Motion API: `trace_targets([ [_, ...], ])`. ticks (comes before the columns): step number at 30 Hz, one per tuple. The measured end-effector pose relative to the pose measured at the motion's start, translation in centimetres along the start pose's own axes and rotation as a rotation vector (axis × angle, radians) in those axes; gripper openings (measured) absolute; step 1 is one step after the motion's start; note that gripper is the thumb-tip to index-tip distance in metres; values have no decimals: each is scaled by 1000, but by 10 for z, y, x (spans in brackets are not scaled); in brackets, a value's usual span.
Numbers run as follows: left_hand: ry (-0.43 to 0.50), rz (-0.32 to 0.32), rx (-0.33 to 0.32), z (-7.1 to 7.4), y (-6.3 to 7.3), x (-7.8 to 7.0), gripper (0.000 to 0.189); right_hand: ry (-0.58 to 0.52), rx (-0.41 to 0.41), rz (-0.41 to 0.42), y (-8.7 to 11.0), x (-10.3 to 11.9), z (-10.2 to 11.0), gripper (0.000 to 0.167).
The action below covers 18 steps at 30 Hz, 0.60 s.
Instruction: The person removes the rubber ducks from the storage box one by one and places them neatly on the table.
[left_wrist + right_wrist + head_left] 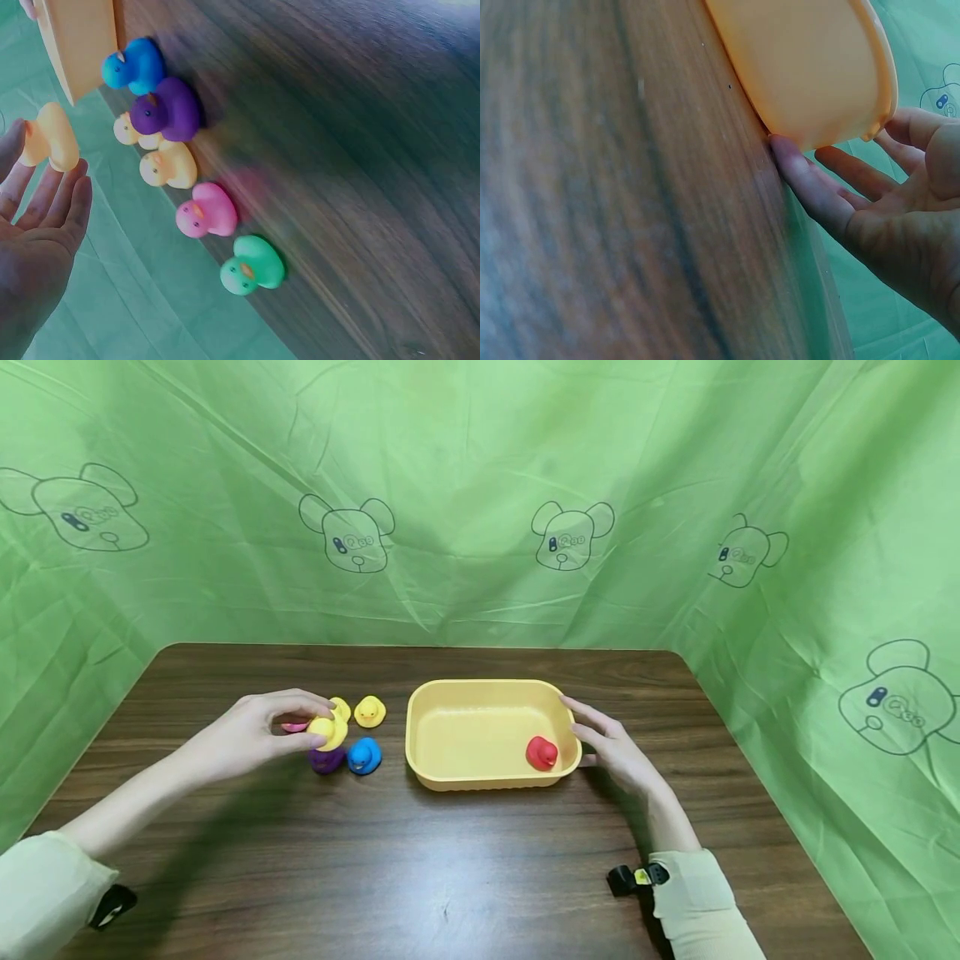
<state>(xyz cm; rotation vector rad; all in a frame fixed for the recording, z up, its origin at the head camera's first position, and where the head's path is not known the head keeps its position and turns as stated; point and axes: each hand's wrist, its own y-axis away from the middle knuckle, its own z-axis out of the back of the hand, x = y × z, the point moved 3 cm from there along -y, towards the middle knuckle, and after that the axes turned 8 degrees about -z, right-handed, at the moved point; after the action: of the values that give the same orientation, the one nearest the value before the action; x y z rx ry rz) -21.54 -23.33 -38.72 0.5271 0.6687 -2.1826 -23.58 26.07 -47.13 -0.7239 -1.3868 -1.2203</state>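
Observation:
A yellow rubber duck (327,732) is pinched between the thumb and fingers of my left hand (243,732), raised above the table. Below and beside it stand a blue duck (364,756), a purple duck (166,111) and two more yellow ducks, one of them (370,712) at the back. The left wrist view also shows a pink duck (208,210) and a green duck (253,265) in the same group. My right hand (618,756) touches the right end of a yellow plastic basin (465,731), its fingers spread along the wall. Inside the basin's right side sits a red duck (542,753).
Everything stands on a dark wooden table (450,868). Green cloth (465,485) printed with bear heads hangs behind the table and along its sides. The basin's left wall is close to the blue duck.

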Motion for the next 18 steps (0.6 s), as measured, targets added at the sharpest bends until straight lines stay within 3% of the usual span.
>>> trace_targets([
  [4,-31,-5,-9,5,7,5,21,-1,-2,0,0,0,0,53],
  [18,-79,154,21,13,27,25,26,-4,-5,-5,0,0,0,53],
])
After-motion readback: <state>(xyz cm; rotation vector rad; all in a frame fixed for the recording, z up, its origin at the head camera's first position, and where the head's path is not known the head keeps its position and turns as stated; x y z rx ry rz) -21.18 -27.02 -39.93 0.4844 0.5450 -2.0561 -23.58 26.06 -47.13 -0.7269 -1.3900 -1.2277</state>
